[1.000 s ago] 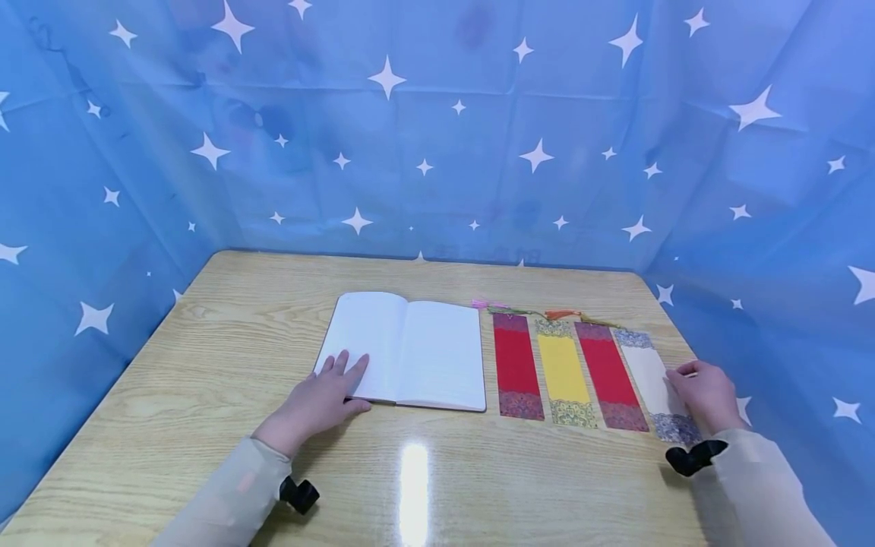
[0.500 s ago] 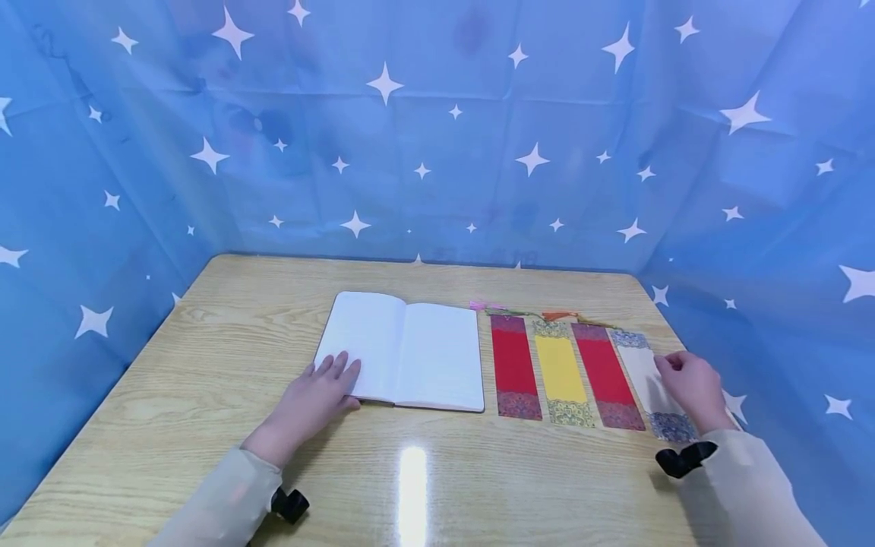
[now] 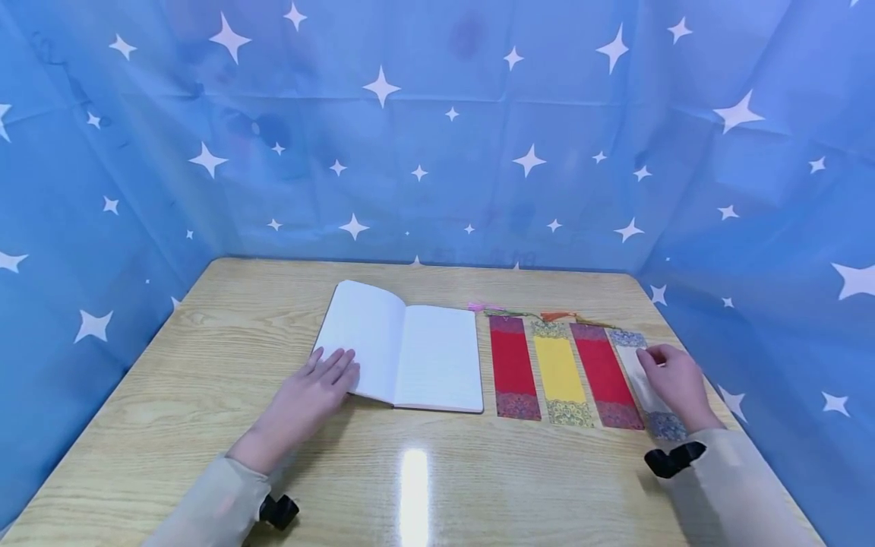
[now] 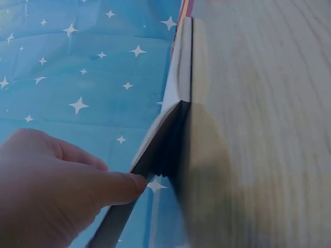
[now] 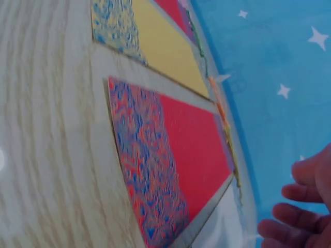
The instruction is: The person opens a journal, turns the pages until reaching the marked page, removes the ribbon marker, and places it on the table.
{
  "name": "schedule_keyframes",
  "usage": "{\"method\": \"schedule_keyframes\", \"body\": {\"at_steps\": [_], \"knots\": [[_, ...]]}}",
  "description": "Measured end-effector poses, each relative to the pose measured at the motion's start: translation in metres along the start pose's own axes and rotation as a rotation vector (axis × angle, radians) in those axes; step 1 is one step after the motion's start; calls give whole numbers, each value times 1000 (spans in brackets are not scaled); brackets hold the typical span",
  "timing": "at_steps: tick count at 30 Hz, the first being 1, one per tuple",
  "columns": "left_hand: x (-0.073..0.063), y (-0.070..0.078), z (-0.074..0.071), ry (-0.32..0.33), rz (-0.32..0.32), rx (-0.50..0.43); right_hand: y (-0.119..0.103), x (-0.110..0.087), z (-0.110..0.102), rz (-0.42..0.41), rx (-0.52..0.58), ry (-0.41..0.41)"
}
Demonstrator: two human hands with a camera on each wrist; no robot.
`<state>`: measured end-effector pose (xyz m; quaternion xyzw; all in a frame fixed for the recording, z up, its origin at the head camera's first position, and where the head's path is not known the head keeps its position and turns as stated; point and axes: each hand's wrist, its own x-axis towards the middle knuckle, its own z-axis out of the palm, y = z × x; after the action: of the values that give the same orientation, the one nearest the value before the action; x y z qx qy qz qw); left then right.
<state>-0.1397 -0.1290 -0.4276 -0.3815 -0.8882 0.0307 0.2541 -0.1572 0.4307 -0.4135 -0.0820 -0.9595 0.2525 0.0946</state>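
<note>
An open notebook (image 3: 440,357) with blank white pages lies on the table. Its left half is tilted up, and my left hand (image 3: 301,406) grips that side's lower outer edge. In the left wrist view the thumb presses under the dark cover (image 4: 166,142), with the fingers over the page side. My right hand (image 3: 678,387), fingers loosely curled, is over the white bookmark (image 3: 627,357) at the row's right end, partly covering it. Nothing shows between those fingers in the right wrist view.
Left of the white bookmark lie a red bookmark (image 3: 607,372), a yellow bookmark (image 3: 560,370) and another red bookmark (image 3: 511,365), with tassels (image 3: 559,315) at their far ends. A starry blue curtain (image 3: 437,190) surrounds the wooden table (image 3: 225,327).
The notebook's left half has risen from flat to tilted, with my left hand at its edge. My right hand has moved left over the white bookmark. The bookmarks stay in place.
</note>
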Motion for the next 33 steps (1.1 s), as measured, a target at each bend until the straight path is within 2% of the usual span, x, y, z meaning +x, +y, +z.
{"method": "schedule_keyframes", "body": {"at_steps": [6,10,16,18,22,25,29,33], "knots": [[2,-4,-4,145,33,-28,-14,-1,3,-56,15,21],[4,-7,-4,209,57,-57,-24,-3,5,-87,27,25],[8,-13,-10,224,-5,-75,-41,-9,7,-132,65,12],[9,-14,-11,253,-14,-69,-47,-10,8,-148,74,4],[13,-14,-12,352,-24,-81,-57,-13,12,-191,90,1],[16,-12,-14,395,-58,-112,-64,-15,15,-209,99,3],[21,-7,-15,382,-152,-215,-74,-18,19,-223,130,-19],[27,2,-14,272,-310,-320,-82,-21,25,-241,154,-43]]}}
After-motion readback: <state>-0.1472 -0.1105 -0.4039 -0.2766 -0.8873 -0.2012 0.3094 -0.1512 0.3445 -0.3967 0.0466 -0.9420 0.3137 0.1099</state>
